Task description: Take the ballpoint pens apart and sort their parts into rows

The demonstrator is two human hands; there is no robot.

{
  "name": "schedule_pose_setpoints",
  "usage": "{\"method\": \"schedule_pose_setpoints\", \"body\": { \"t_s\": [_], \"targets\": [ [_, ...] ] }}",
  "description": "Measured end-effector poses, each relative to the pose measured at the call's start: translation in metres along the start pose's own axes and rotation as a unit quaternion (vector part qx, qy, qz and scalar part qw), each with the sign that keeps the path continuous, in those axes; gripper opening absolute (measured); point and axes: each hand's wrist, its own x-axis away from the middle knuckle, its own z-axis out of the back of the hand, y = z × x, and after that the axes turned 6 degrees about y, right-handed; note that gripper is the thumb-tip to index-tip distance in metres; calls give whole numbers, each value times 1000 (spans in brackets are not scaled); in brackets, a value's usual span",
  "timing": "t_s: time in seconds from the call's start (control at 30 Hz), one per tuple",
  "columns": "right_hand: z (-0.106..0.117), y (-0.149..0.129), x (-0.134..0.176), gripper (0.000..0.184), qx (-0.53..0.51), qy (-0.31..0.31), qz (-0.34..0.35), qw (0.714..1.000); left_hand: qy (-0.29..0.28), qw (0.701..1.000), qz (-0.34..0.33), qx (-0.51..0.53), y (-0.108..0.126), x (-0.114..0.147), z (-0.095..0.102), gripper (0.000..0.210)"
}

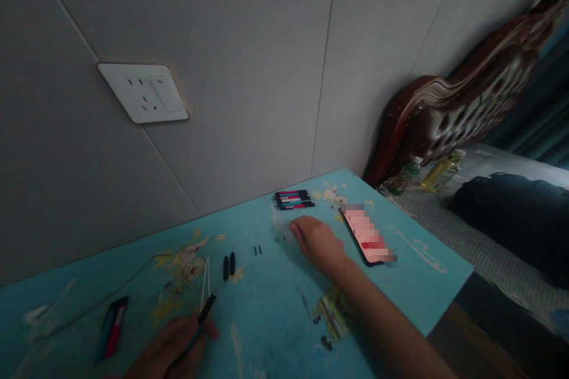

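Observation:
My left hand [180, 343] is at the lower left, its fingers closed around a slim dark pen [198, 324] that slants up to the right. Just beyond its tip lie two thin white refills [205, 281]. My right hand [316, 243] reaches over the middle of the table with bent fingers drawn together. By those fingertips is a faint, clear, blurred patch [281, 230]; whether they grip anything is hidden. Two black pen grips [229, 266] and two tiny black pieces [258, 250] lie between the hands. Behind my right hand, several pens [293, 199] lie side by side.
Red and teal barrel-like pieces [113, 328] lie at the left on the blue patterned table [267, 302]. A phone [362, 234] with a pink screen is right of my right hand. Small dark parts [326, 342] sit near the front. The wall [249, 83] borders the back.

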Motion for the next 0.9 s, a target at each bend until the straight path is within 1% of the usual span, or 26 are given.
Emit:
{"method": "schedule_pose_setpoints", "body": {
  "t_s": [0.03,0.07,0.1,0.13,0.2,0.3,0.43,0.57,0.7,0.8,0.9],
  "targets": [
    [-2,11,-2,39,50,-27,-53,997,-4,999,17,39,-1,0,-3,54],
    [-4,21,-4,42,90,-58,-91,990,-13,996,33,77,-3,0,-5,53],
    [-8,29,-5,44,115,-88,-105,984,-20,993,37,108,-5,0,-6,51],
    [-12,35,-5,46,129,-106,-105,980,-27,991,33,129,-7,0,-7,48],
    [-20,41,-6,46,137,-122,-78,980,-45,987,19,155,-10,-1,-7,43],
    [-27,37,-6,46,127,-123,-31,984,-60,985,13,159,-12,-2,-6,39],
    [-28,27,-10,43,111,-120,-7,987,-67,988,8,137,-7,0,-7,38],
    [-22,25,-11,39,86,-125,-15,988,-87,987,9,137,-3,0,-8,40],
    [-18,27,-8,32,37,-107,-18,993,-89,986,10,140,-2,-1,-8,41],
    [-18,29,-8,30,6,-96,-18,995,-88,986,11,139,-3,-1,-8,41],
    [-21,31,-10,24,-8,-106,-27,994,-86,987,6,133,-2,-1,-9,41]
  ]
}}
